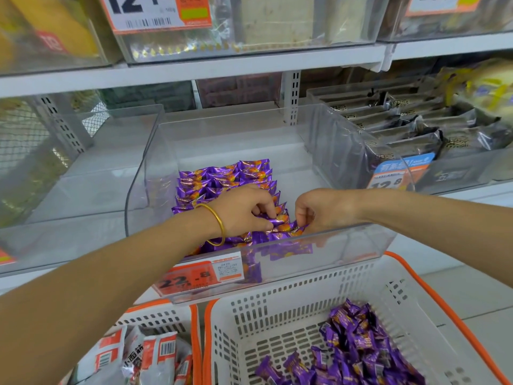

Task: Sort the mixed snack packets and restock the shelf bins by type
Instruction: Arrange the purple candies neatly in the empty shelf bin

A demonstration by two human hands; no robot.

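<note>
A clear plastic shelf bin (155, 151) holds neat rows of purple snack packets (227, 176) with orange print. Both my hands are inside it at the front. My left hand (244, 209), with a gold bangle on the wrist, pinches a purple packet (280, 219) in the front row. My right hand (319, 209) pinches the right end of a purple packet (298, 229) beside it. Below, a white basket with an orange rim (277, 307) holds several loose purple packets (358, 345).
A second white basket (155, 318) at the lower left holds red-and-white packets (144, 354). A bin of dark packets (416, 126) stands to the right, and an empty-looking clear bin (83, 173) to the left. Price tags hang on the bin fronts. Another shelf runs overhead.
</note>
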